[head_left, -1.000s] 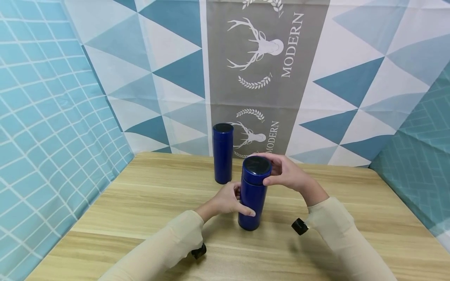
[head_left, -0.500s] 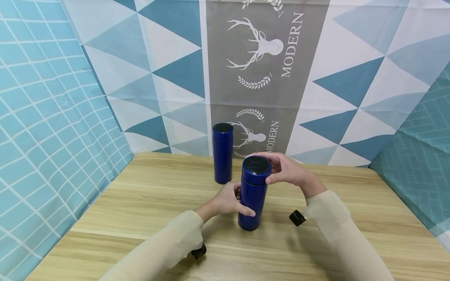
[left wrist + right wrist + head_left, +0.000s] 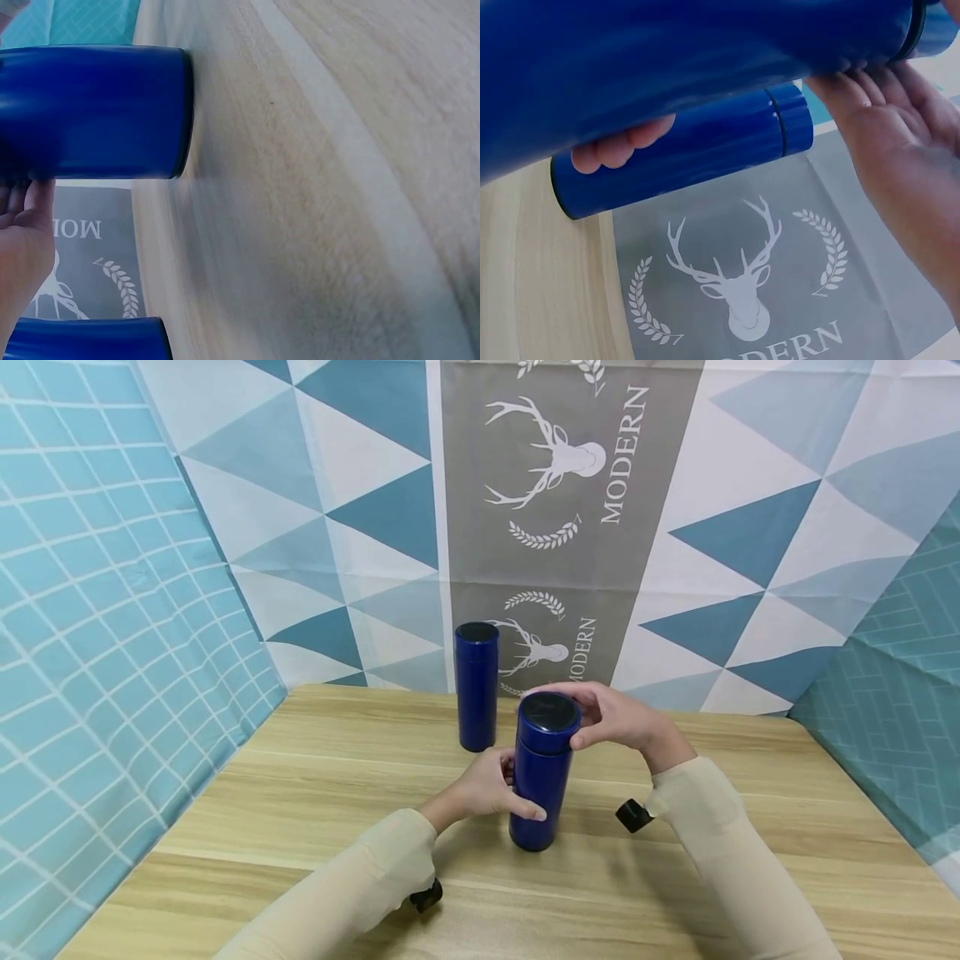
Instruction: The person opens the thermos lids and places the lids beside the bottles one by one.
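Observation:
A blue thermos flask (image 3: 538, 781) with a dark, glossy lid top stands upright on the wooden table. My left hand (image 3: 483, 785) grips its body from the left, thumb across the front. Around the lid at the top curls my right hand (image 3: 618, 722), thumb at the near side and fingers behind. The left wrist view shows the base of the held flask (image 3: 97, 112) close to the tabletop. In the right wrist view my left fingertips (image 3: 622, 146) show under the flask's body, and my right hand (image 3: 900, 127) is near the lid end.
A second blue flask (image 3: 476, 693) stands upright behind and to the left of the held one. The wooden table (image 3: 315, 810) meets a patterned cloth backdrop (image 3: 375, 527) at the back. Blue grid cloth (image 3: 97, 610) hangs at the left side.
My right hand and wrist have turned slightly around the lid, the forearm shifting a little to the left. The left hand and both flasks stay in place.

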`<action>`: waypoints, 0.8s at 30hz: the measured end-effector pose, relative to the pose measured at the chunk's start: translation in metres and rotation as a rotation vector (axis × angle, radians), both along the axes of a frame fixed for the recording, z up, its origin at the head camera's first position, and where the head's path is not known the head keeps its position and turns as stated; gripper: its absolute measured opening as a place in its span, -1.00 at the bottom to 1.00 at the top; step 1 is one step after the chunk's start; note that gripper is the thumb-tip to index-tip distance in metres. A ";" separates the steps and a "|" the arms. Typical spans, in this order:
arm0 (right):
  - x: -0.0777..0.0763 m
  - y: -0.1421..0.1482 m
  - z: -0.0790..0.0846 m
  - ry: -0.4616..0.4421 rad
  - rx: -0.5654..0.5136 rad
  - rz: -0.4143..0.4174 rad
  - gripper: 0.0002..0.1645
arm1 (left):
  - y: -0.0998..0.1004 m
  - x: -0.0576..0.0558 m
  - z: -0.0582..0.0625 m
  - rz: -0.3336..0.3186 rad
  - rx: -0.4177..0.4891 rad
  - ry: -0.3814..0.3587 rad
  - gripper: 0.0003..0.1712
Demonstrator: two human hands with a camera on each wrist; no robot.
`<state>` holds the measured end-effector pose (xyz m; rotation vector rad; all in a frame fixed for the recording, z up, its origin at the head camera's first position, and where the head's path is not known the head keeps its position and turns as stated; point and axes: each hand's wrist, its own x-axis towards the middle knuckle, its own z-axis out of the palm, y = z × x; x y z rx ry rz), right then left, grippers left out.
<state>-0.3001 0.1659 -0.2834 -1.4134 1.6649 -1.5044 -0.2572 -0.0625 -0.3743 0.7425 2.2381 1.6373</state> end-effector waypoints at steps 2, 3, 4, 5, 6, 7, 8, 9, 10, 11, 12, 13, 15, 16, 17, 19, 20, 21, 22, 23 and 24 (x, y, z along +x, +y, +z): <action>0.003 0.000 0.000 0.003 0.008 -0.006 -0.15 | 0.001 0.000 0.000 0.004 -0.006 -0.003 -0.33; 0.005 0.000 -0.001 0.005 0.012 -0.008 -0.14 | 0.001 0.000 0.000 0.004 -0.009 -0.004 -0.33; 0.007 0.001 -0.001 0.009 0.013 -0.012 -0.14 | 0.001 0.000 -0.001 0.004 -0.009 -0.006 -0.33; 0.009 0.001 -0.001 0.014 0.009 -0.016 -0.13 | 0.001 0.000 -0.001 0.008 -0.011 -0.007 -0.33; 0.010 0.000 -0.001 0.012 0.002 -0.019 -0.11 | 0.000 0.000 -0.001 0.013 -0.013 -0.006 -0.34; 0.012 0.000 0.000 0.011 -0.009 -0.025 -0.09 | 0.000 0.000 -0.002 0.017 -0.014 -0.003 -0.34; 0.014 0.000 0.000 0.013 -0.019 -0.036 -0.08 | 0.000 0.000 -0.002 0.020 -0.015 0.000 -0.34; 0.017 0.000 0.001 0.011 -0.032 -0.050 -0.06 | -0.001 0.000 -0.001 0.022 -0.016 0.004 -0.35; 0.020 -0.001 0.002 0.012 -0.044 -0.072 -0.05 | -0.001 0.000 -0.001 0.024 -0.017 0.007 -0.35; 0.024 -0.001 0.003 0.015 -0.053 -0.101 -0.04 | -0.001 0.000 -0.001 0.025 -0.017 0.012 -0.35; 0.028 -0.002 0.004 0.020 -0.058 -0.137 -0.04 | -0.001 0.000 0.000 0.026 -0.018 0.015 -0.35; 0.032 -0.003 0.005 0.027 -0.057 -0.183 -0.05 | -0.001 0.000 0.000 0.026 -0.020 0.016 -0.35; 0.042 -0.005 0.006 0.040 -0.044 -0.284 -0.07 | -0.001 0.000 0.000 0.025 -0.020 0.014 -0.34; 0.046 -0.007 0.006 0.049 -0.035 -0.337 -0.08 | -0.001 0.000 0.000 0.024 -0.017 0.014 -0.34; 0.050 -0.009 0.006 0.060 -0.027 -0.388 -0.09 | -0.002 0.001 0.000 0.023 -0.015 0.014 -0.33; 0.056 -0.013 0.005 0.071 -0.019 -0.473 -0.12 | -0.002 0.001 0.000 0.022 -0.011 0.011 -0.32; 0.058 -0.014 0.005 0.080 -0.021 -0.503 -0.13 | -0.002 0.001 0.000 0.020 -0.008 0.009 -0.32; 0.060 -0.015 0.004 0.089 -0.026 -0.525 -0.15 | -0.002 0.001 0.000 0.019 -0.005 0.006 -0.32; 0.061 -0.016 0.003 0.100 -0.033 -0.538 -0.16 | -0.002 0.001 0.000 0.016 -0.004 0.006 -0.31; 0.061 -0.017 0.002 0.113 -0.041 -0.544 -0.17 | -0.002 0.001 0.000 0.016 -0.003 0.004 -0.31; 0.061 -0.017 0.002 0.120 -0.048 -0.541 -0.19 | -0.002 0.001 0.001 0.015 -0.004 0.004 -0.31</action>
